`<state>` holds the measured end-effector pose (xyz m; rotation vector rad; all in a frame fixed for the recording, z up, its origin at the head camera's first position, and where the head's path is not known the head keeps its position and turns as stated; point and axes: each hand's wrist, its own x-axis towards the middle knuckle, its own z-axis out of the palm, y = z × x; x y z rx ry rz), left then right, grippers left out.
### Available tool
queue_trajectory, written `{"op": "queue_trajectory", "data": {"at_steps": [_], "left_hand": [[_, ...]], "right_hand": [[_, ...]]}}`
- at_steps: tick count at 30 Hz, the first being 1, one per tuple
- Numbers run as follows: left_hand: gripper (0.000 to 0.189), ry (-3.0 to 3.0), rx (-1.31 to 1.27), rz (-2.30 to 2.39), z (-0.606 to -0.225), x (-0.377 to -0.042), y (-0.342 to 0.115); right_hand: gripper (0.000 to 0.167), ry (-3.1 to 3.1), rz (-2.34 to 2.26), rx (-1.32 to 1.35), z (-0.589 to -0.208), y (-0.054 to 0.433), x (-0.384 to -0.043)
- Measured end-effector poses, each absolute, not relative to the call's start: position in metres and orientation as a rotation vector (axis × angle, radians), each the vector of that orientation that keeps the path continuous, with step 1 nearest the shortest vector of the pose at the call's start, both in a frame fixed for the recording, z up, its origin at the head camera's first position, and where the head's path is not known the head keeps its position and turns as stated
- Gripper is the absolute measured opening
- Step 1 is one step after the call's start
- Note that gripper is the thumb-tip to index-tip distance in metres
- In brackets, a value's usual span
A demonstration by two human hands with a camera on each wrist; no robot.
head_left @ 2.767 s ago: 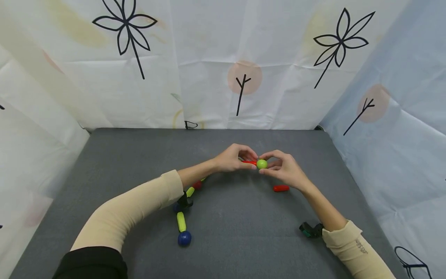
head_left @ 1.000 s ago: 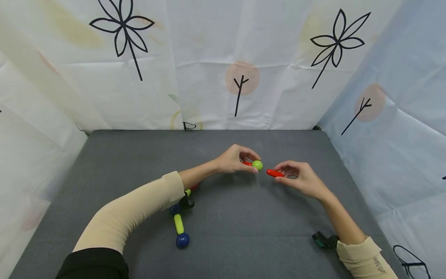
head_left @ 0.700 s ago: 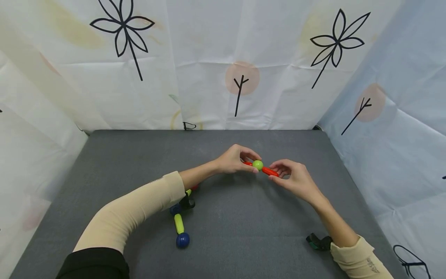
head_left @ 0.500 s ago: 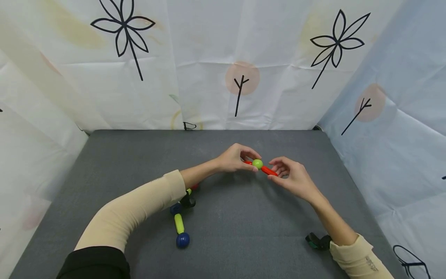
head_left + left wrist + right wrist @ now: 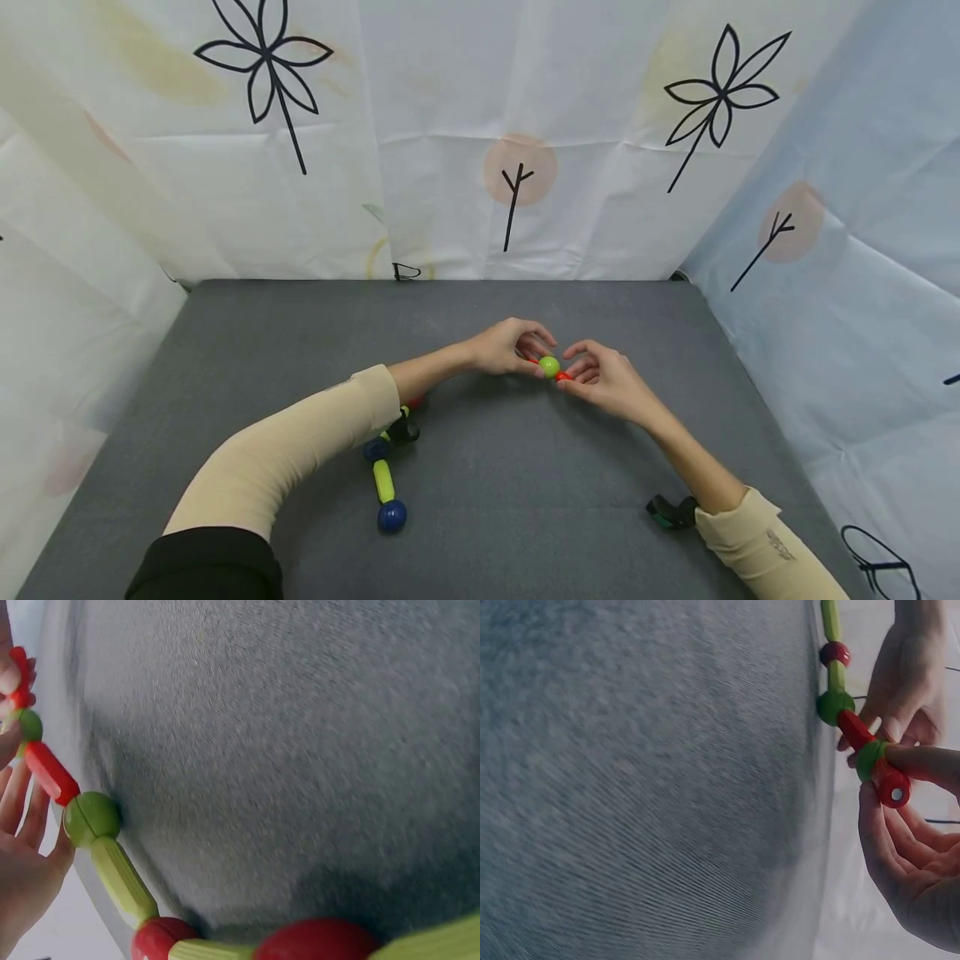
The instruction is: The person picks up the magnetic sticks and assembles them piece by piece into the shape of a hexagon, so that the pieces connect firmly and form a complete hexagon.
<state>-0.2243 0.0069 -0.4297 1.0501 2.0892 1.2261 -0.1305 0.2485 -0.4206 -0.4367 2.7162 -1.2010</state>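
A chain of magnetic rods and balls runs to both hands. In the head view my left hand (image 5: pixel 506 346) pinches a red rod (image 5: pixel 52 774) whose far end meets a green ball (image 5: pixel 550 367). From the ball's other side another red rod (image 5: pixel 563 377) sticks out, and my right hand (image 5: pixel 611 383) pinches it close to the ball. The right wrist view shows this rod's tip (image 5: pixel 896 793) with a pale round end, the thumb lying over the ball. Behind the left hand, the chain continues through a second green ball (image 5: pixel 91 817) and a lime rod (image 5: pixel 124 881).
Near my left forearm, the chain's other end lies on the grey table (image 5: pixel 525 517): a dark blue ball (image 5: pixel 392 517), a lime rod (image 5: pixel 383 482) and another blue ball (image 5: pixel 377 450). Red balls (image 5: pixel 161 939) follow, partly hidden by the arm. Printed white cloth (image 5: pixel 450 167) stands behind the table.
My right hand let go of the green ball, took the loose red rod off the table and brought it against the ball. Just now both hands shifted slightly nearer and left.
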Motion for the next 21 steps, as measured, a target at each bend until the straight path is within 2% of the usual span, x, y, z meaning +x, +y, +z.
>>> {"op": "queue_trajectory", "data": {"at_steps": [10, 21], "left_hand": [[0.044, 2.131, 1.018, 1.252, -0.422, -0.228, -0.032], [0.039, 2.091, 0.919, 1.248, -0.418, -0.216, -0.098]], "right_hand": [[0.041, 2.690, -1.169, -0.397, -0.431, 0.244, -0.131], [0.051, 2.537, -1.127, -0.427, -0.439, 0.238, -0.136]]}}
